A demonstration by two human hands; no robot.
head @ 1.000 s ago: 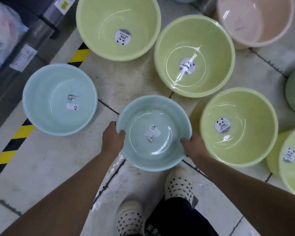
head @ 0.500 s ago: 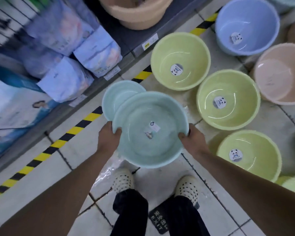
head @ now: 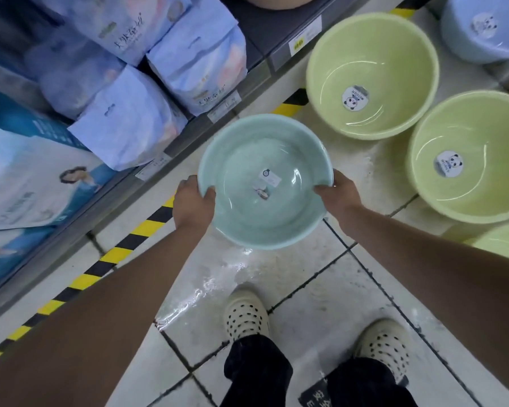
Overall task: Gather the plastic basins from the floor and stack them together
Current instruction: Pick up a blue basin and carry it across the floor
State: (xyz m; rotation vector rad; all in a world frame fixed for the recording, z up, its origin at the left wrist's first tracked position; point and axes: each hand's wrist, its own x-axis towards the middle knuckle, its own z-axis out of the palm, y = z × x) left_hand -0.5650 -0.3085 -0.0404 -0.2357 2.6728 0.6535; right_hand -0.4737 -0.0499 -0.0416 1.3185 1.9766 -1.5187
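head view: we hold the teal basin by its rim with both hands. the left grip is curled over the near-left edge with the thumb inside the wall, and the right grip is clamped on the right edge the same way. neither is wide; both are closed on the basin.

what could go wrong: the floor tile by our shoes shines as if wet, so a step toward the next basin could slip. the basin hangs close to the shelf edge and could knock it. with thumbs hooked inside the rim, nesting it into another basin could pinch them, or it could seat tilted and jam. whatever is under the basin is hidden from us, so we would be lowering it blind.

the basin sits between the two grips, open side up and about level, over the tile beside the striped tape. it looks to be lifted off the floor. to our right, still loose on the floor, are a green basin, a second green basin just beside it, and a blue basin beyond, all apart from our hands.
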